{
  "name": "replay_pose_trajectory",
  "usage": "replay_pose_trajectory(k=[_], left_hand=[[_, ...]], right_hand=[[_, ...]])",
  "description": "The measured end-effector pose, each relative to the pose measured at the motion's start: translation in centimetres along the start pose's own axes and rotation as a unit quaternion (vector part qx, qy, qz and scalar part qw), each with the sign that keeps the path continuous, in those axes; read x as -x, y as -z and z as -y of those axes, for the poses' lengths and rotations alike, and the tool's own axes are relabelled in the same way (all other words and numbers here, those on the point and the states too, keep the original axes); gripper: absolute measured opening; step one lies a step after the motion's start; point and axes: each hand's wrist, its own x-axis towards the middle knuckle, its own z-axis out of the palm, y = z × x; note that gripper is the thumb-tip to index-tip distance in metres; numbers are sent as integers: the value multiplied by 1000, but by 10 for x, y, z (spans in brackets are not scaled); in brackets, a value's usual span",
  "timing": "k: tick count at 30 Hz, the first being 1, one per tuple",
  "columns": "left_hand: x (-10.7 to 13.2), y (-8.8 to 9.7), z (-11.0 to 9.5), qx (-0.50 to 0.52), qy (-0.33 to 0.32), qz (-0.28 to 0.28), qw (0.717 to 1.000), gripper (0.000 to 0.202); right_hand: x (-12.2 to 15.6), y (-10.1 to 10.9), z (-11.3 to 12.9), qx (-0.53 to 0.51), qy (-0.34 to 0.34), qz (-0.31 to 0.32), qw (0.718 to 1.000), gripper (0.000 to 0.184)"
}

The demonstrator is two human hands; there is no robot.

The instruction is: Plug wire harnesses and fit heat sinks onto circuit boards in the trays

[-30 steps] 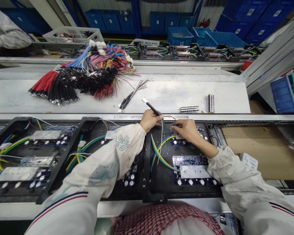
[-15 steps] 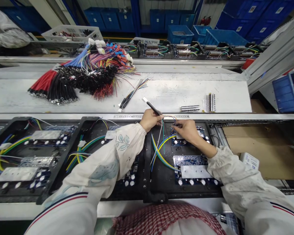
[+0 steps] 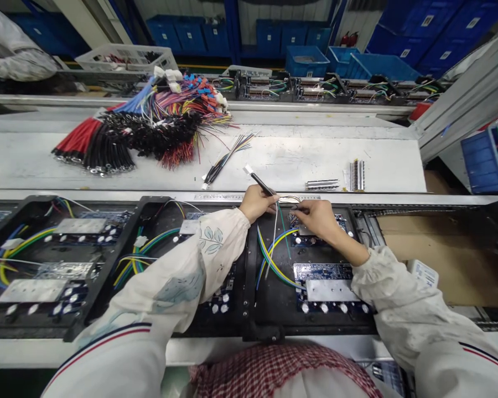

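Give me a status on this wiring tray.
Done: yellow-and-blue wires lie routed across the tray. In hand: the right hand pinches thin wires above a blue circuit board; the left hand holds a black pen-like tool. Left: wire bundles remain on the bench.

From here I count two hands, one black tool and three black trays on the belt. Past them I see one big heap of wires, one small bundle of wires, one white basket and two fire extinguishers.
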Motion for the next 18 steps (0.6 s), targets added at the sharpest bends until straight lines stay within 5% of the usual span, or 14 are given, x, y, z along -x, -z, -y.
replay_pose_trajectory(k=[18], left_hand=[[-2, 1, 3, -9, -4, 6, 1000, 16]], right_hand=[[-8, -10, -10, 58, 3, 13, 998, 13]])
